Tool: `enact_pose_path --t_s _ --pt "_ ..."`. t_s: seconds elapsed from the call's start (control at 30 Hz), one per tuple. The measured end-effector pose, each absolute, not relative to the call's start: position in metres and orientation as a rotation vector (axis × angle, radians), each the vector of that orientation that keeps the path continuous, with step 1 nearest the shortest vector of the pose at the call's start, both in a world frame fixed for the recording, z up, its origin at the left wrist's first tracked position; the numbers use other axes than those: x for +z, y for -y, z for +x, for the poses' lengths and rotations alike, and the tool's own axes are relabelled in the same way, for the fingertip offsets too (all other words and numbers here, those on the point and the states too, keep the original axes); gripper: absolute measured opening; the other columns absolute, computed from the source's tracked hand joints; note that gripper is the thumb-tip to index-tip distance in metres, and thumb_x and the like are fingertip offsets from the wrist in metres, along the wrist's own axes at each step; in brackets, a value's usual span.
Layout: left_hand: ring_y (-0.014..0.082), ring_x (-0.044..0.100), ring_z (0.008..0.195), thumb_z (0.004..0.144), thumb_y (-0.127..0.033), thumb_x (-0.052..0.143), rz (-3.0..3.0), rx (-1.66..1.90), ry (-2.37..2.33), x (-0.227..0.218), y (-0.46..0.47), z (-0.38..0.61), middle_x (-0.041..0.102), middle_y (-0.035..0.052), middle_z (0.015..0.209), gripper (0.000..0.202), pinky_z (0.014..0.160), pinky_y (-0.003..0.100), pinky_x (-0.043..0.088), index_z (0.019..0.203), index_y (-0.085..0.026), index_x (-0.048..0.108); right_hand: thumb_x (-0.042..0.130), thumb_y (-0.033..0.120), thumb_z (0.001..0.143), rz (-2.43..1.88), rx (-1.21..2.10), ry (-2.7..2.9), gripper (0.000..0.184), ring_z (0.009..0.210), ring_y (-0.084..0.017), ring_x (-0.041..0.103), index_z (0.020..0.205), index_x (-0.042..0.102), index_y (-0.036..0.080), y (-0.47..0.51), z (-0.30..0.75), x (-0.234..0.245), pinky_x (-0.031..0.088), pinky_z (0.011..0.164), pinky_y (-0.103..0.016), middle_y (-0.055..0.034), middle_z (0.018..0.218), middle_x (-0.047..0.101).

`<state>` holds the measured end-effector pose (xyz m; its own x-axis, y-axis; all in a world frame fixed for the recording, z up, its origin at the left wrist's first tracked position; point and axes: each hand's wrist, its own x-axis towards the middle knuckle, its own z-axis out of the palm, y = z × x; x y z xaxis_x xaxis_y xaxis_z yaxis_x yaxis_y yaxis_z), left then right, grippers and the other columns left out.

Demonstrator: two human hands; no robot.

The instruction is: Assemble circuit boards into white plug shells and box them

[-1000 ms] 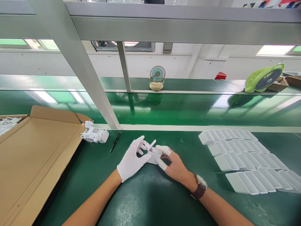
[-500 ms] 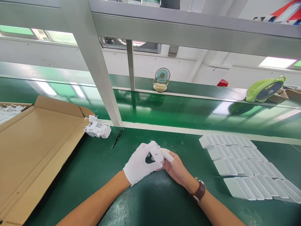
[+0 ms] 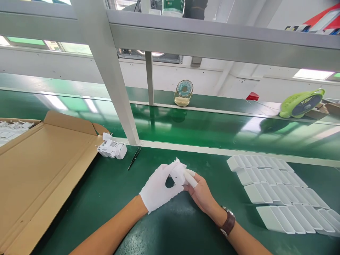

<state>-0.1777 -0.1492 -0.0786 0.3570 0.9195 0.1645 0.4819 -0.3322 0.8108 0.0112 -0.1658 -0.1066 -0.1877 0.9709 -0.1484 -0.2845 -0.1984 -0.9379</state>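
Observation:
Between my two hands, above the green table, is a small white plastic part [image 3: 177,174]. My left hand [image 3: 158,187], in a white glove, pinches it from the left, thumb below and fingers above. From the right, my right hand [image 3: 199,191] grips the same part; white finger covers sit on its fingertips, and a watch [image 3: 227,221] is on the wrist. The fingers hide much of the part, so its exact kind is unclear. Left of my hands lie black tweezers [image 3: 134,158] and a white plastic assembly [image 3: 112,147].
An open cardboard box [image 3: 50,152] covers the left side, with white parts [image 3: 14,130] in it. Rows of white trays [image 3: 276,187] stand at the right. A metal post [image 3: 117,78] rises ahead; a small fan [image 3: 183,92] and a green fan [image 3: 301,103] stand farther back.
The white part has turned slightly in my fingers, and my right fingers have shifted over its face. The whole view has moved slightly; both hands keep hold.

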Motion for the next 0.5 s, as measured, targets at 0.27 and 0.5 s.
enact_pose_path --t_s 0.27,0.5 --pt "0.028 0.062 0.092 0.073 -0.034 0.077 2.121 0.683 -1.401 -0.081 0.145 -0.172 0.068 0.004 0.096 0.039 0.078 0.039 0.049 0.111 -0.031 0.068 0.058 0.032 0.099 -1.176 0.687 1.823 0.04 0.107 -0.025 0.066 0.138 0.06 0.034 0.174 0.013 -0.114 0.061 0.092 -0.041 -0.0085 0.122 0.064" --pt "0.0243 0.063 0.089 0.073 -0.032 0.072 1.981 0.723 -1.557 -0.097 0.148 -0.176 0.063 0.0047 0.096 0.038 0.077 0.036 0.05 0.109 -0.025 0.065 0.05 0.027 0.103 -1.059 0.413 2.186 0.043 0.101 -0.024 0.068 0.145 0.051 0.027 0.176 0.022 -0.103 0.06 0.091 -0.041 -0.0099 0.119 0.068"
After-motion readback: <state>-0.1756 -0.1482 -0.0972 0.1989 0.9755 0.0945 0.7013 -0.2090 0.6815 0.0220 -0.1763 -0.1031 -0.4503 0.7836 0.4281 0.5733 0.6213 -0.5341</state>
